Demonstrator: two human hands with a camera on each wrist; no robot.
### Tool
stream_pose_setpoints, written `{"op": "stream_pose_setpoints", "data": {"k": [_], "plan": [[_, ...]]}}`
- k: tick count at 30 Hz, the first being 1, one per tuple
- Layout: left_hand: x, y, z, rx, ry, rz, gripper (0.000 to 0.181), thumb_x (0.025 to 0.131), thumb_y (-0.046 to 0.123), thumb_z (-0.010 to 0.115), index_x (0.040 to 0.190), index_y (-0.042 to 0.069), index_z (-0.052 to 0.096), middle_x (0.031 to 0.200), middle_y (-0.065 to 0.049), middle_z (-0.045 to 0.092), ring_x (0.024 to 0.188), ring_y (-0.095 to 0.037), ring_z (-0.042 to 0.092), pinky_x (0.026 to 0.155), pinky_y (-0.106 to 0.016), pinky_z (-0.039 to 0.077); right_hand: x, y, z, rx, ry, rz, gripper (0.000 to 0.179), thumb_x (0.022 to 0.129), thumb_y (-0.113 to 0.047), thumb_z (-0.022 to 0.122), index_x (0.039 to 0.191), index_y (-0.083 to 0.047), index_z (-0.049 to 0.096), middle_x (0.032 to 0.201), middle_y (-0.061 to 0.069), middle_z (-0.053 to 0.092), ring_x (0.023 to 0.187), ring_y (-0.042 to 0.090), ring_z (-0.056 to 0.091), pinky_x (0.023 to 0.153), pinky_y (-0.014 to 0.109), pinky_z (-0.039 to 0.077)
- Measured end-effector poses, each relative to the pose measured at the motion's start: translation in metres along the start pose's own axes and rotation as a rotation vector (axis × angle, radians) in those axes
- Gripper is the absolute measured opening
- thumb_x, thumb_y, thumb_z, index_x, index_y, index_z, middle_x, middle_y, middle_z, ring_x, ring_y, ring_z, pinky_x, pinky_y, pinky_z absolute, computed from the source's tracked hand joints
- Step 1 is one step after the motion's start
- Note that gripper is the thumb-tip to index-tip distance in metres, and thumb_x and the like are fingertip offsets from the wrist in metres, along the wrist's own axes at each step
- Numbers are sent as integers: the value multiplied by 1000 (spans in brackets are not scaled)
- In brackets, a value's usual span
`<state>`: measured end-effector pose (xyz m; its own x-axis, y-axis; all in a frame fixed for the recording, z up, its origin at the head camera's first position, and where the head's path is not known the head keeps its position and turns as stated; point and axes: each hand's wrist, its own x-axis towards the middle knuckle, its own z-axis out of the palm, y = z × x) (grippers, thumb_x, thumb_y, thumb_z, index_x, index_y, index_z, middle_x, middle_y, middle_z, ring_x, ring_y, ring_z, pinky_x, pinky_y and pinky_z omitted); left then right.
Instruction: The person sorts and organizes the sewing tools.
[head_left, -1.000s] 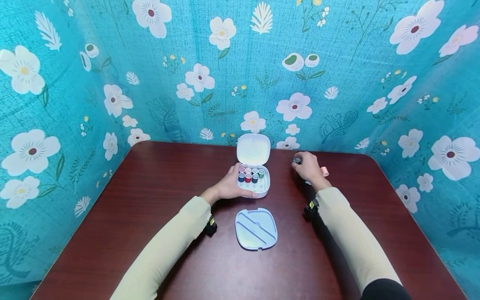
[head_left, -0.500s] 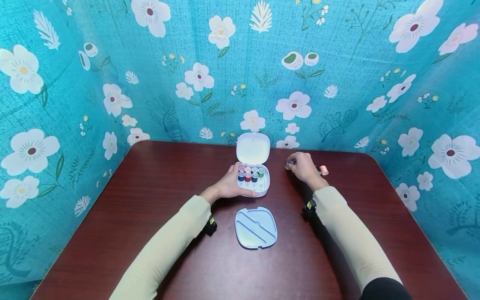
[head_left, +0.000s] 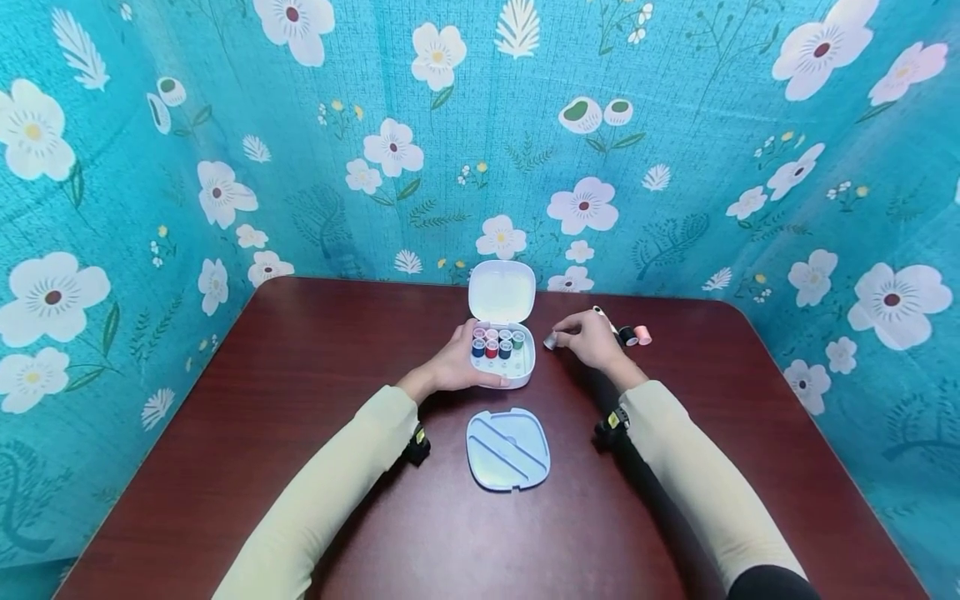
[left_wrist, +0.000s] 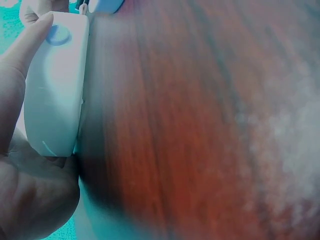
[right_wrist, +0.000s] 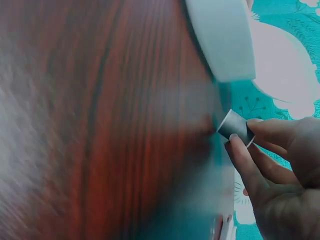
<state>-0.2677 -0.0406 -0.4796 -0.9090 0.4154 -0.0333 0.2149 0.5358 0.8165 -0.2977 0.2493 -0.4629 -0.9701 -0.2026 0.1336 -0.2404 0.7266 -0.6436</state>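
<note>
My left hand (head_left: pixel 456 363) grips the left side of an open white sewing box (head_left: pixel 528 375), the thumb along its front wall by a bluish round latch (left_wrist: pixel 59 35). Inside, two rows of thread spools (head_left: pixel 491 348) stand upright on small pegs, with bare pegs in front. To the right of the box, my right hand (head_left: pixel 594 340) pinches a grey thread spool (right_wrist: pixel 234 128) between thumb and fingertips, tilted and apart from the box. The raised lid (head_left: pixel 502 292) leans back behind the box.
A pale blue tray with slanted ribs (head_left: pixel 508 450) lies in front of the box. Beyond the right hand are a black spool (head_left: pixel 627 336), a pink spool (head_left: pixel 642 335) and a partly hidden slim white item (head_left: pixel 598 310). A floral curtain (head_left: pixel 360 208) borders the table.
My right hand has moved left toward the box with the grey spool, uncovering the black spool and the white item. The left hand stays on the box.
</note>
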Motion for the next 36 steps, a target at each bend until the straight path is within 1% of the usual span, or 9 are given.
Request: {"op": "stream_pose_setpoints", "data": {"k": [2, 5, 10, 14, 17, 21, 24, 30, 36], "plan": [[0, 0, -1, 2, -2, -5, 115, 66, 49, 95, 150, 13, 26, 136, -10, 39, 121, -23, 48, 104, -39, 43, -2, -3, 2, 41, -11, 0, 16, 93, -10, 74, 106, -1, 79, 99, 13, 77, 88, 23, 67, 73, 32, 51], [0, 0, 0, 10, -9, -9, 116, 66, 50, 94, 151, 12, 24, 137, -11, 38, 121, -23, 48, 104, -40, 43, -5, -8, 4, 100, 0, -14, 17, 92, -9, 75, 106, 0, 79, 101, 14, 77, 85, 21, 67, 68, 28, 51], [1, 1, 1, 8, -4, -2, 115, 67, 48, 94, 151, 11, 24, 138, -11, 38, 121, -23, 48, 104, -40, 43, -8, -23, 2, 147, 66, -47, 19, 92, -10, 77, 107, 0, 79, 103, 15, 77, 85, 22, 68, 66, 24, 52], [-1, 2, 0, -6, -4, 2, 118, 66, 49, 95, 152, 11, 24, 138, -11, 38, 121, -24, 48, 105, -41, 43, -9, -35, 1, 152, 106, -69, 16, 92, -11, 77, 106, -2, 80, 100, 13, 77, 84, 23, 70, 66, 24, 52], [-1, 3, -1, -3, -6, 4, 118, 66, 50, 95, 152, 11, 24, 138, -11, 38, 122, -24, 47, 105, -41, 42, -10, -42, 3, 142, 117, -95, 15, 93, -10, 76, 105, -2, 79, 99, 12, 77, 85, 23, 72, 68, 27, 55], [0, 2, -1, 3, -8, 9, 116, 67, 50, 94, 151, 11, 25, 139, -11, 38, 121, -23, 47, 105, -41, 42, -11, -47, 8, 112, 115, -134, 15, 91, -8, 77, 105, -2, 79, 101, 11, 77, 90, 24, 73, 75, 36, 58], [0, 2, -1, -6, -13, 9, 116, 67, 50, 94, 152, 11, 25, 139, -11, 37, 121, -23, 47, 105, -40, 42, -13, -48, 13, 84, 107, -164, 15, 90, -7, 79, 103, -2, 80, 100, 11, 77, 91, 25, 72, 78, 42, 59], [0, 2, -1, -12, -20, 5, 116, 67, 49, 94, 152, 11, 25, 139, -11, 37, 122, -23, 46, 106, -41, 42, -13, -49, 20, 34, 80, -211, 15, 87, -6, 82, 101, -1, 80, 97, 10, 76, 87, 23, 73, 78, 41, 60], [0, 1, -1, 17, -10, 7, 115, 68, 47, 94, 152, 11, 24, 139, -11, 37, 122, -22, 46, 106, -40, 41, -12, -53, 25, -59, 47, -255, 13, 87, -2, 79, 101, 0, 79, 100, 10, 75, 86, 21, 73, 77, 38, 60]]}}
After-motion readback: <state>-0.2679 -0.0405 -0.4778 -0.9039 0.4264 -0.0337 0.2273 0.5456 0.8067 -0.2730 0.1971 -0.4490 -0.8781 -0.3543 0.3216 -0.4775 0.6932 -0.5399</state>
